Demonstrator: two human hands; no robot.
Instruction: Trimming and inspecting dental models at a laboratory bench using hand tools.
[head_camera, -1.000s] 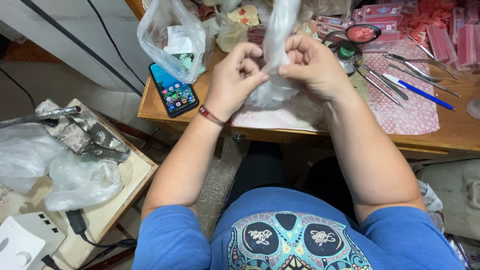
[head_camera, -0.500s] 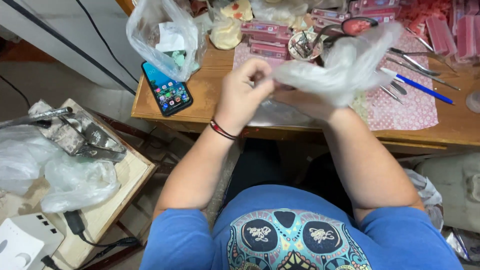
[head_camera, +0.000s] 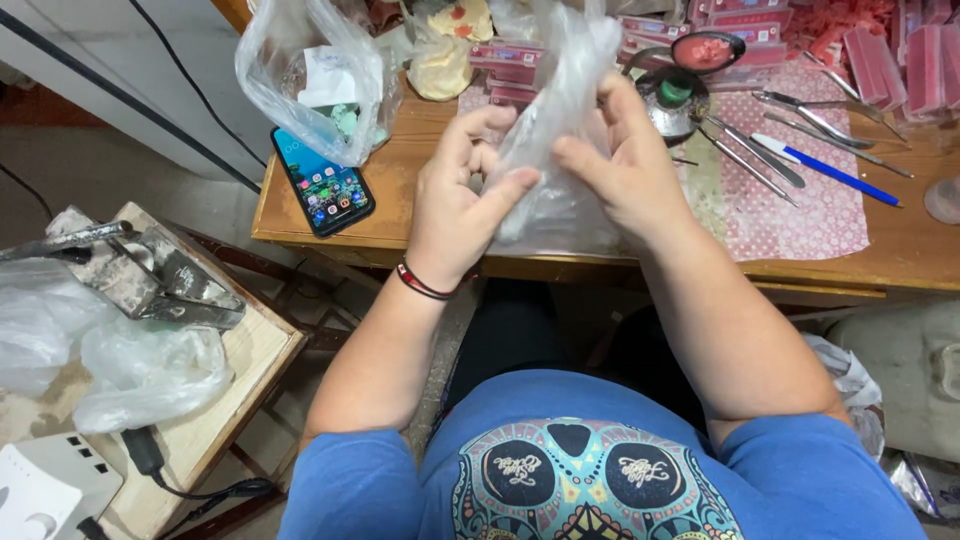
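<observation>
Since half a second before, you had raised the clear plastic bag (head_camera: 560, 110) upright from its sideways sprawl. Your left hand (head_camera: 462, 195) and right hand (head_camera: 625, 165) both pinched it, fingers closed, above the desk (head_camera: 400, 205); a phone (head_camera: 322, 182) lay at nine o'clock.

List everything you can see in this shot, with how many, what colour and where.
Plastic bag: one, clear, held up between both hands.
Second plastic bag: one, clear, table's left end.
Phone: one, black, screen lit, beside that bag.
Pen: one, blue, on the patterned cloth.
Metal tools: several, silver, left of the pen.
Small bowl: one, dark, pink contents, table's far side.
Pink packets: many, far right.
Wooden table: one, brown.
Side stand: one, pale wood, lower left, bearing crumpled bags.
Left hand: pinching the bag, red wristband.
Right hand: gripping the bag.
</observation>
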